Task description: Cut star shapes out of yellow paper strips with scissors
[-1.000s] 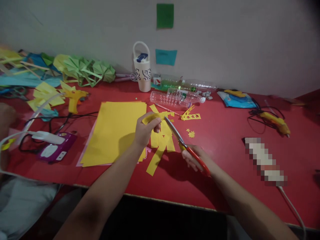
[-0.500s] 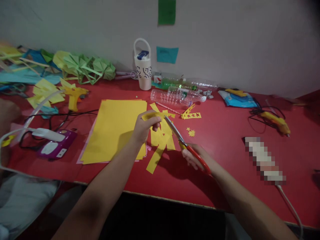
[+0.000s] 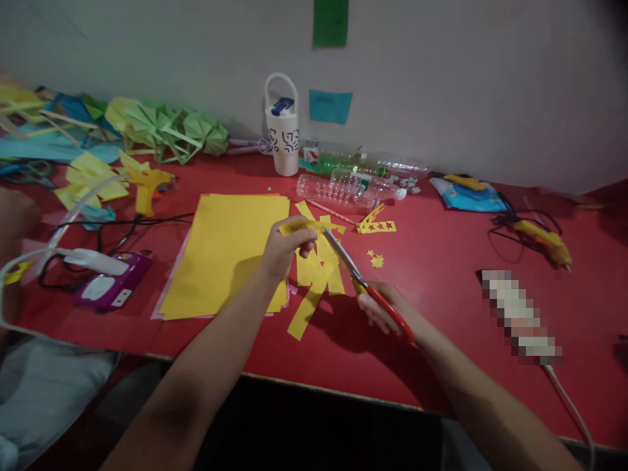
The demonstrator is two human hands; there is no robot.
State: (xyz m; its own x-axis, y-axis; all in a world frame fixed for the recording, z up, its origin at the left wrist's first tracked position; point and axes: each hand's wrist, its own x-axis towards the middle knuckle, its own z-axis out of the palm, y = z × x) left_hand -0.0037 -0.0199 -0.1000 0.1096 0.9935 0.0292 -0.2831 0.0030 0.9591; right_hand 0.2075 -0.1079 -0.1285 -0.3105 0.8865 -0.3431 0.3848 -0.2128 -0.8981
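Note:
My left hand [image 3: 284, 252] pinches a yellow paper strip [image 3: 300, 226] above the table. A pair of red-handled scissors [image 3: 390, 311] is gripped in my right hand [image 3: 375, 304], its blades pointing up and left so that the tips meet the strip's right end. Below both hands lie cut yellow paper pieces [image 3: 307, 313], several of them overlapping. Left of them is a stack of yellow paper sheets [image 3: 230, 245], with pink edges showing underneath. Small yellow paper stars [image 3: 377, 261] rest right of the blades.
Behind the pieces are clear plastic bottles [image 3: 333, 190] and a white tumbler [image 3: 286, 144]. A yellow glue gun [image 3: 146, 188] and purple power socket [image 3: 115, 281] with cables lie left, another glue gun [image 3: 544, 241] right. A person's arm [image 3: 14, 222] shows at the left edge.
Both hands, the paper strip and the scissors hold almost the same position. The whole view has shifted very slightly.

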